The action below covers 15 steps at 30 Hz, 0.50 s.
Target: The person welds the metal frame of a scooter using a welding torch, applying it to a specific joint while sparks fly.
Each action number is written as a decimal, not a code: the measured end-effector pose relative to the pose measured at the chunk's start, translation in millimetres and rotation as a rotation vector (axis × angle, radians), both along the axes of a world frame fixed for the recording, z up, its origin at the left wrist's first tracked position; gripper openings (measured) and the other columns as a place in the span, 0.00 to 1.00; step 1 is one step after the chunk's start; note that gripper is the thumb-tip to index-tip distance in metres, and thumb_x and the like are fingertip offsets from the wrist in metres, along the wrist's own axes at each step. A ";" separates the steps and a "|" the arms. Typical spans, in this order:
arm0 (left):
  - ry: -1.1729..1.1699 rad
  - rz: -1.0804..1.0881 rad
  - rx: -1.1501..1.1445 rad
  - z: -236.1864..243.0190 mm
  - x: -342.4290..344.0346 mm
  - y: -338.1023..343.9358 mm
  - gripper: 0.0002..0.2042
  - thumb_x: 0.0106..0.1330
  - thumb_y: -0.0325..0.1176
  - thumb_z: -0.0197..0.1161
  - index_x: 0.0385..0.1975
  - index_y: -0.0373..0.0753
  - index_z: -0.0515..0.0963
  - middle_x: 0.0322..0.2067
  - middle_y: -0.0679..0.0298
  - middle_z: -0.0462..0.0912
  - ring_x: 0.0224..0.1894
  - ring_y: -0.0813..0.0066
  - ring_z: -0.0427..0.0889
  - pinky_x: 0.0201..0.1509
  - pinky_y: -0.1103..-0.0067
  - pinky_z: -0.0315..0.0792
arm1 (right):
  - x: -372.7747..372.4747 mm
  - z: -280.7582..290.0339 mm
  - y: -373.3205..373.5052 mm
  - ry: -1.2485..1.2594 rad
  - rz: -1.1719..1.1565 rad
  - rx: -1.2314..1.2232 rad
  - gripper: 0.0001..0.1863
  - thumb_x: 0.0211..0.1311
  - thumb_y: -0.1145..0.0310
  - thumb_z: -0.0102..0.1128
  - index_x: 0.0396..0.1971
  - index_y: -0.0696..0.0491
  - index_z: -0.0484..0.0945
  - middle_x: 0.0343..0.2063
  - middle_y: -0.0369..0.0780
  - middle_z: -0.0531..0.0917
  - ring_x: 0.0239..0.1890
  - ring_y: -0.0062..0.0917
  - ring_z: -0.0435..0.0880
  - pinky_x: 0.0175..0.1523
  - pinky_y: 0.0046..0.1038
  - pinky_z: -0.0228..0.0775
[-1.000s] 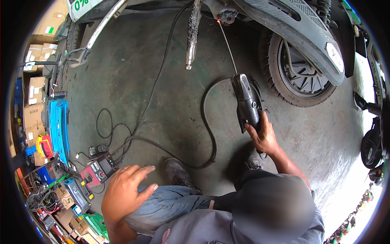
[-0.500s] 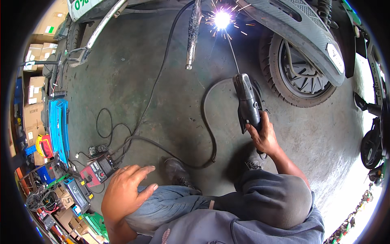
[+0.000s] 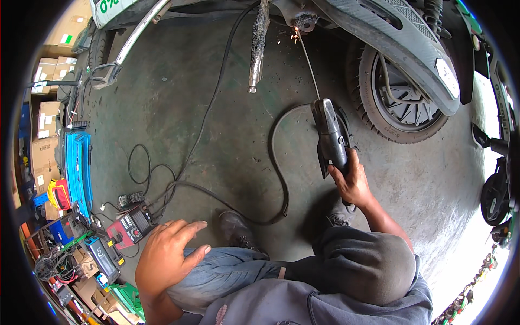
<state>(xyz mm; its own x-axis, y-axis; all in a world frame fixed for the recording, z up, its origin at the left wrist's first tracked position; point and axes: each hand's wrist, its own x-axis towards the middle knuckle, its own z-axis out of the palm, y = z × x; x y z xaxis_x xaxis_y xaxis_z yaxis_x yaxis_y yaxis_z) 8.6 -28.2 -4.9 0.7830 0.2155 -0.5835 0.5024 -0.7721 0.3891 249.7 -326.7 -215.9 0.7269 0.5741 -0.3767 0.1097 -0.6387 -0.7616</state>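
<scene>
My right hand (image 3: 353, 181) is wrapped round the handle of a black electrode holder (image 3: 330, 132). A thin welding rod (image 3: 309, 64) is clamped in its jaws and points away from me. The rod's tip meets, or nearly meets, a dark metal bracket (image 3: 306, 23) under the scooter, with a few orange sparks (image 3: 295, 37) beside it. My left hand (image 3: 172, 250) rests on my left knee, fingers stretched out and holding nothing. Left of the bracket, a metal bar with a rough, crusted surface (image 3: 258, 51) hangs down.
A scooter's grey body panel (image 3: 395, 51) and rear wheel (image 3: 403, 103) stand at the far right. Black cable (image 3: 279, 157) snakes across the floor. A red and black welding machine (image 3: 131, 225) sits left, near boxes (image 3: 46, 162) and a blue rack (image 3: 78, 173). A chain (image 3: 471, 287) lies lower right.
The bright white arc at the rod's tip has gone out, leaving small orange sparks. The metal bracket now shows. Both hands and the electrode holder have kept their places.
</scene>
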 end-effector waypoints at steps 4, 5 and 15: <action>-0.011 -0.001 0.003 -0.4 0.2 -0.4 0.21 0.59 0.41 0.72 0.51 0.40 0.82 0.35 0.59 0.83 0.40 0.58 0.81 0.47 0.65 0.73 | -0.3 -2.4 -0.8 -0.021 0.003 0.007 0.27 0.67 0.59 0.65 0.53 0.60 0.62 0.29 0.59 0.82 0.35 0.57 0.83 0.42 0.48 0.72; -0.008 -0.001 0.002 -0.5 0.2 -0.4 0.21 0.59 0.41 0.72 0.51 0.40 0.82 0.35 0.59 0.83 0.40 0.58 0.82 0.47 0.65 0.73 | -0.2 -3.1 -1.1 -0.020 0.002 0.012 0.27 0.67 0.60 0.65 0.53 0.60 0.62 0.28 0.58 0.81 0.34 0.55 0.83 0.41 0.48 0.72; -0.007 -0.001 -0.001 0.0 2.1 -1.4 0.21 0.59 0.41 0.72 0.51 0.40 0.82 0.35 0.59 0.83 0.41 0.58 0.82 0.47 0.65 0.73 | 4.4 -0.7 -24.8 1.127 -0.248 0.641 0.22 0.66 0.59 0.62 0.54 0.53 0.68 0.20 0.41 0.72 0.16 0.28 0.72 0.20 0.29 0.67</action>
